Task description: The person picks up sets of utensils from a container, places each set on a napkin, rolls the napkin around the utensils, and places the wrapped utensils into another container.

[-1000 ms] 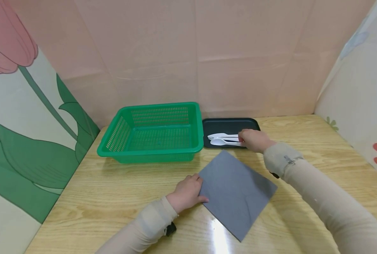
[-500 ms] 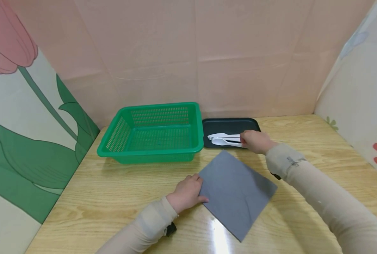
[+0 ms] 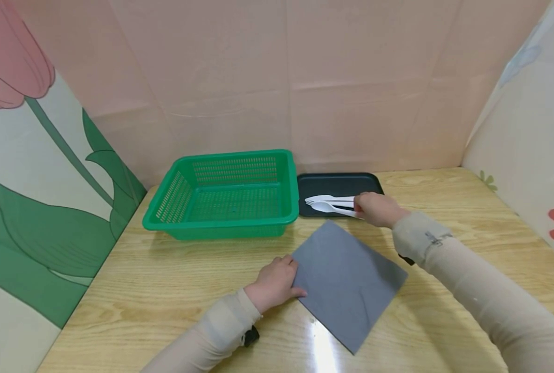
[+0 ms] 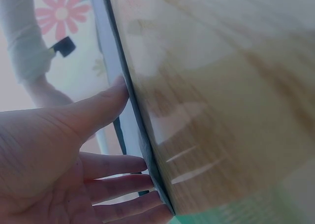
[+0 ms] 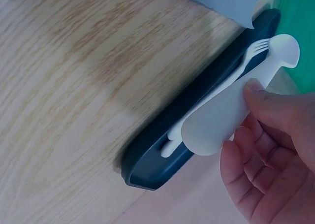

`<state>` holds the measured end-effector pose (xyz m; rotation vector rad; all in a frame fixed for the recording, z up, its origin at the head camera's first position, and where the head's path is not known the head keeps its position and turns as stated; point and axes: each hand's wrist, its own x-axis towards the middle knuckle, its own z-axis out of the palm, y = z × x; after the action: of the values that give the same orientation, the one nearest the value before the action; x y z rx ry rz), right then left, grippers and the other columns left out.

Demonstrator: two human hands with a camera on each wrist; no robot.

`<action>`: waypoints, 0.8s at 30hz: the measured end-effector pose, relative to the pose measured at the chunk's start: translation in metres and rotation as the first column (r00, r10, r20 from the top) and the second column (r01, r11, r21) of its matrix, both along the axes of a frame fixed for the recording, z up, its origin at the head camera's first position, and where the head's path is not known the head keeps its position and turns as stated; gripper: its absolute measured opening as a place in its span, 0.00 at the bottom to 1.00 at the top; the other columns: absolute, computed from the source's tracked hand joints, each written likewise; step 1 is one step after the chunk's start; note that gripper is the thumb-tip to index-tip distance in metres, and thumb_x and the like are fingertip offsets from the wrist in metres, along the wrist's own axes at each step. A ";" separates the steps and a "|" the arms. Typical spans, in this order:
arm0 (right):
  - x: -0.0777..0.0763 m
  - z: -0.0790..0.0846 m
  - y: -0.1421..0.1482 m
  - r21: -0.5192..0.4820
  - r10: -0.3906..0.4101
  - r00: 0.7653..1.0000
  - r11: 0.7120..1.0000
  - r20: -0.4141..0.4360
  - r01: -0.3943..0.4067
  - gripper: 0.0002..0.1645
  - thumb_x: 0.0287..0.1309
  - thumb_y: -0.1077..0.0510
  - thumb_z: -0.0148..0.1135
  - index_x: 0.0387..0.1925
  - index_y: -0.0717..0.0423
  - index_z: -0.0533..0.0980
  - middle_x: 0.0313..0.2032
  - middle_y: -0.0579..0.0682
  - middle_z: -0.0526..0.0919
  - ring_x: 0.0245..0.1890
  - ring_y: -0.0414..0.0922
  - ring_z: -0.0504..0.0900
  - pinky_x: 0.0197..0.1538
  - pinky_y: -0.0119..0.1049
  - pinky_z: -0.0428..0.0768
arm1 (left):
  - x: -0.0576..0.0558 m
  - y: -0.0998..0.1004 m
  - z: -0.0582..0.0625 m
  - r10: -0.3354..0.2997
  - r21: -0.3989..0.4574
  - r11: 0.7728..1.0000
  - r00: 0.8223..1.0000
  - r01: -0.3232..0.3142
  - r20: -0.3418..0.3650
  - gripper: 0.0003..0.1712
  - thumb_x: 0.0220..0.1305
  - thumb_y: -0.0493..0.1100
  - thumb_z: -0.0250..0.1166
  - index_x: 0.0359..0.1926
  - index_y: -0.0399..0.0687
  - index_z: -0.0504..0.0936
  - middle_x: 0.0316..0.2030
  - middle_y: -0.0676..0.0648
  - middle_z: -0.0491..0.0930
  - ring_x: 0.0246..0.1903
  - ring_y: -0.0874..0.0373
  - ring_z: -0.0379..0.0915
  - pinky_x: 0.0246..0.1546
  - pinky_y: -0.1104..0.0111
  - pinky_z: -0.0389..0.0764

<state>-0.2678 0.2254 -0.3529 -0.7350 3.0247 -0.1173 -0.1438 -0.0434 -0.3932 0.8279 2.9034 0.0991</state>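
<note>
My right hand (image 3: 377,208) pinches the broad handle of a white plastic spoon (image 5: 211,118) between thumb and fingers, over the front of a black tray (image 3: 337,182). The spoon's handle end is raised in the right wrist view. Beside it in the tray lie a white fork (image 5: 257,48) and another white utensil, partly hidden, whose kind I cannot tell. My left hand (image 3: 273,282) rests at the left edge of a grey square sheet (image 3: 351,285), which looks like cloth. Its thumb and fairly straight fingertips touch that edge in the left wrist view.
A green perforated basket (image 3: 232,224) stands left of the tray, close against it. The wooden table (image 3: 202,290) meets a pink-covered wall (image 3: 286,88) at the back. Painted panels flank both sides.
My right hand has shifted slightly to the right, drawing the spoon the same way and tilting it a little. The left hand and the grey sheet have stayed put.
</note>
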 end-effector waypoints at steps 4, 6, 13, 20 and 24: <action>0.001 0.001 0.000 -0.005 -0.003 1.000 1.000 0.011 0.003 0.06 0.54 0.61 0.63 0.26 0.57 0.75 0.25 0.49 0.77 0.25 0.43 0.73 0.27 0.39 0.73 | 0.000 0.000 0.000 0.002 -0.001 1.000 1.000 -0.002 0.004 0.35 0.54 0.62 0.65 0.51 0.39 0.76 0.49 0.45 0.76 0.47 0.53 0.74 0.43 0.68 0.79; 0.001 0.001 0.000 -0.005 -0.010 1.000 1.000 0.028 0.010 0.06 0.55 0.61 0.63 0.26 0.57 0.75 0.25 0.49 0.77 0.25 0.43 0.73 0.27 0.38 0.73 | 0.000 0.000 0.000 0.002 -0.002 1.000 1.000 -0.002 0.004 0.35 0.54 0.62 0.65 0.51 0.39 0.76 0.49 0.45 0.76 0.47 0.53 0.74 0.44 0.68 0.79; 0.002 0.000 0.000 -0.008 -0.016 0.999 1.000 0.044 0.017 0.05 0.55 0.61 0.62 0.26 0.56 0.75 0.24 0.48 0.77 0.24 0.42 0.72 0.27 0.38 0.72 | 0.000 0.001 0.000 0.002 -0.002 1.000 1.000 -0.002 0.006 0.35 0.54 0.62 0.65 0.51 0.39 0.76 0.49 0.45 0.76 0.47 0.53 0.74 0.44 0.68 0.79; 0.004 0.002 -0.002 -0.028 -0.023 0.997 0.999 0.070 0.025 0.05 0.56 0.61 0.61 0.27 0.58 0.74 0.24 0.48 0.78 0.24 0.42 0.72 0.26 0.36 0.71 | 0.000 0.001 0.000 0.001 0.001 1.000 1.000 -0.001 0.003 0.34 0.54 0.62 0.65 0.51 0.39 0.76 0.48 0.46 0.76 0.46 0.53 0.74 0.42 0.68 0.79; 0.007 0.004 -0.004 -0.031 -0.030 0.994 0.999 0.106 0.033 0.05 0.57 0.61 0.60 0.27 0.58 0.74 0.25 0.49 0.77 0.24 0.43 0.72 0.26 0.35 0.71 | 0.000 0.001 0.000 -0.001 -0.002 1.000 1.000 0.001 0.002 0.34 0.54 0.62 0.65 0.51 0.39 0.76 0.48 0.46 0.76 0.46 0.53 0.74 0.42 0.68 0.79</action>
<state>-0.2606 0.2215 -0.3490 -0.6609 2.9415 -0.1999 -0.1442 -0.0429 -0.3933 0.8280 2.9005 0.0967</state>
